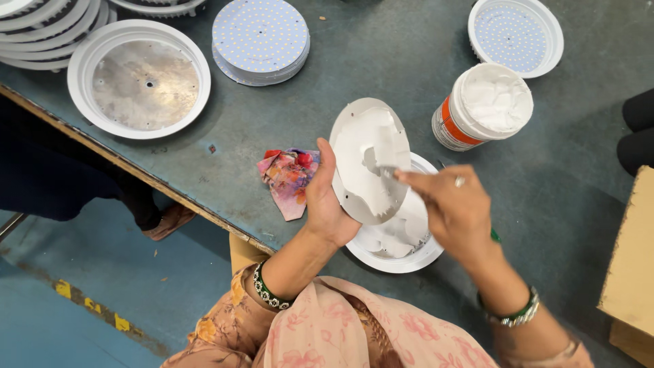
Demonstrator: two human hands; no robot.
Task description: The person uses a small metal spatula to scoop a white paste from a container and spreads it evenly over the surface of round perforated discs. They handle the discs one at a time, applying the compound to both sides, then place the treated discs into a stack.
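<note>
Floral sleeve (354, 334) at 6 o'clock, both forearms reaching up from it. Left hand (325, 197) is clamped on the left rim of a thin round metal disc (364, 153), tilted up at frame centre above a white round housing (398, 249). Right hand (453, 208) is pinched shut on a small spreader (388, 170), its tip on the disc's pasted face. Disc looks light and stiff, paste side slick; rim hold only. White paste tub (487, 105) at 2 o'clock, floral rag (289, 178) just left of the left hand, empty housing (139, 78) at 10 o'clock.
</note>
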